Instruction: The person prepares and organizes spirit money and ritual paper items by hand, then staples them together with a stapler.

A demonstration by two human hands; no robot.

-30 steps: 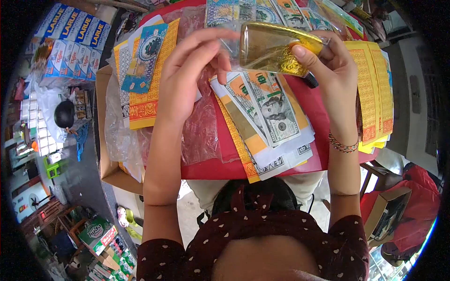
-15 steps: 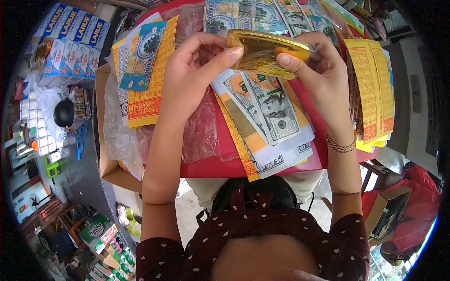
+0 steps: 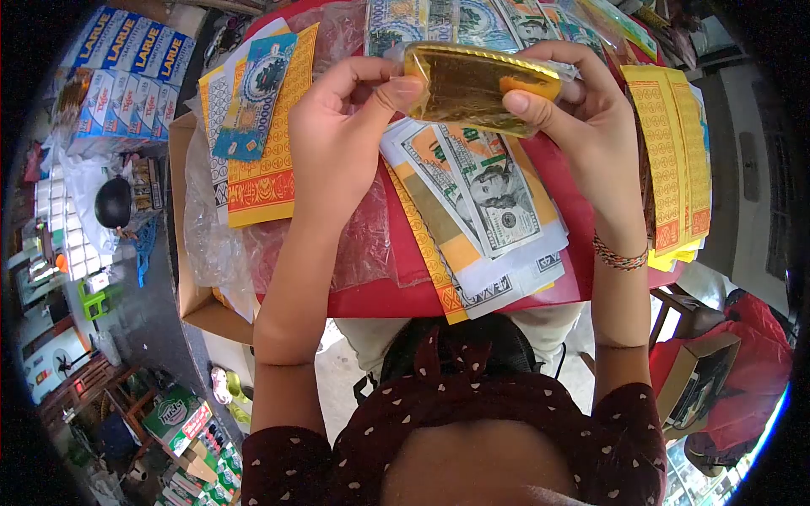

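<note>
A stack of shiny gold paper [image 3: 468,84] in clear plastic wrap is held up above the table between both my hands. My left hand [image 3: 359,105] pinches its left end, thumb in front. At the right end, my right hand [image 3: 565,105] grips it with the thumb across the front face and the fingers behind. Below it lie printed dollar-style notes [image 3: 498,194], fanned on a pile of white and orange paper sheets [image 3: 506,278]. Patterned yellow sheets [image 3: 266,181] with a blue note [image 3: 253,101] on top lie left of my left hand.
More packed notes [image 3: 439,25] lie at the back of the red table [image 3: 363,299]. A yellow paper stack [image 3: 671,160] stands at the right edge. Crumpled clear plastic [image 3: 219,228] and a cardboard box [image 3: 198,308] are at the left.
The gold paper stack has tilted so its front face shows more fully. Both hands have shifted slightly apart with it and still hold its ends.
</note>
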